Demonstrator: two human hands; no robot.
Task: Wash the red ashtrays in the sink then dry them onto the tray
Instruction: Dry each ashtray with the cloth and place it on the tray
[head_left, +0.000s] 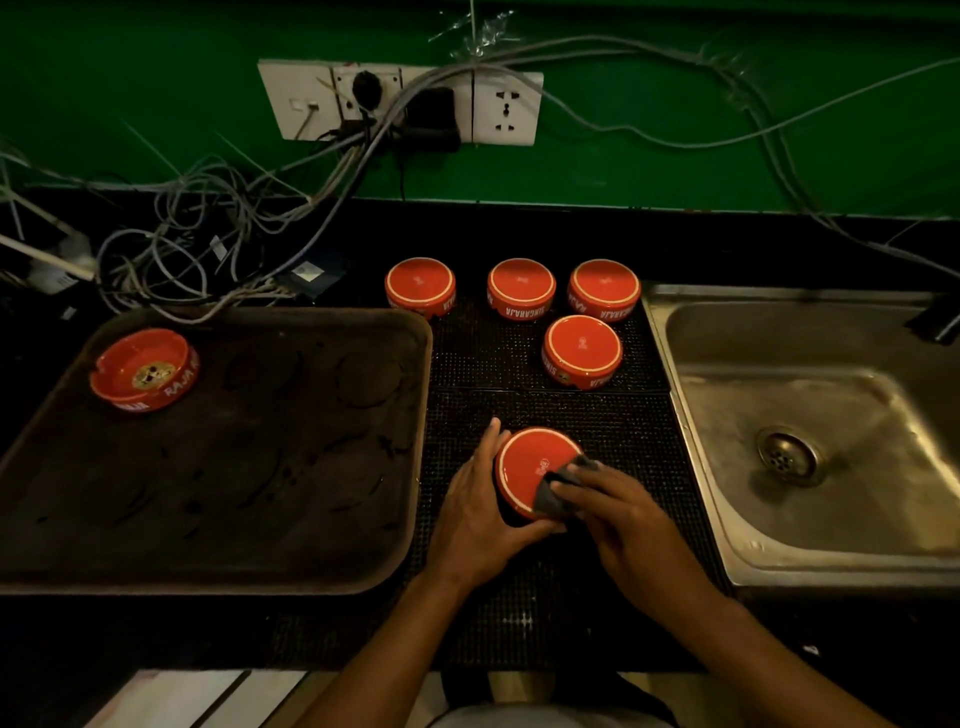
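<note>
Nearest the camera, the left hand (475, 512) curls its fingers and thumb around the side of a round red ceramic ashtray with a white ring near its rim (530, 467), turned bottom-up and tilted toward the person over the black studded rubber mat (639, 431). The right hand (618, 506) pinches a small dark grey cloth (553, 491) under its fingertips and presses it against the ashtray's flat red base, which carries a small pale mark at its centre. To the right lies the rectangular stainless-steel sink (727, 519), its basin dull and wet-looking with a round metal drain (787, 457). To the left sits the large brown rectangular tray with rounded corners (260, 571), its surface marked with dark rings; in its far left corner 1 red ashtray stands upright (143, 371), showing a notched rim, white lettering on its side and a pale emblem in its bowl. Farther back on the mat, 4 more red ashtrays rest upside down: 1 alone (582, 351) just beside the sink's edge, and behind it a row of 3 (522, 288), each with white lettering around the wall. Beyond them, a tangle of grey cables (208, 249) runs up the green wall (727, 171) to a white socket panel (400, 101).
</note>
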